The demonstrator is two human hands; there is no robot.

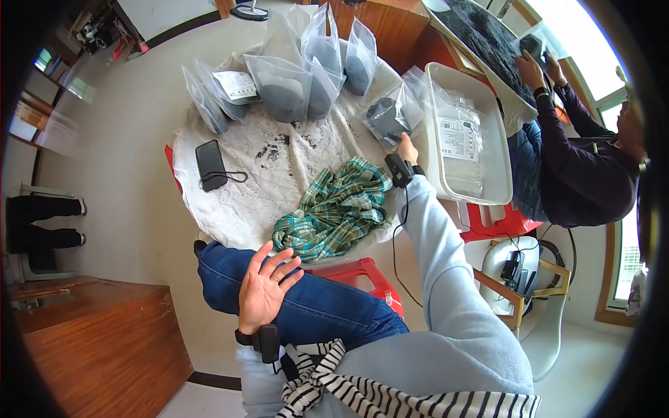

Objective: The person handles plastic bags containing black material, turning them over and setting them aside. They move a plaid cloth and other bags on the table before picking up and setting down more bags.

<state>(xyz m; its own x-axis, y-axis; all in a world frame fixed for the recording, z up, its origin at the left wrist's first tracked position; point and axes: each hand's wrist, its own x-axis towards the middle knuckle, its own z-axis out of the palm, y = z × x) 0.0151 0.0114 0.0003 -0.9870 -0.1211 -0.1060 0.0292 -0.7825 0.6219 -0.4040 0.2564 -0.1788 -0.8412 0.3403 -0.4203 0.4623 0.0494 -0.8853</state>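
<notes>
My right hand [407,149] reaches to the right side of the cloth-covered round table, its fingers closed on the lower edge of a clear plastic bag [387,117] with black stuff inside. The fingertips are partly hidden against the bag. My left hand [268,287] is raised palm up above my thigh, fingers spread, holding nothing. A crumpled green plaid cloth [341,205] lies on the table between my hands. Several filled clear bags, such as an upright bag [281,94], stand at the table's far side.
A white plastic bin [503,174] holding flat clear bags stands right of the table. A black phone-like device [209,164] with a cord lies at left. Black crumbs dot the white cloth [230,209]. At far right, another person [585,167] handles a dark object over black granules [481,35].
</notes>
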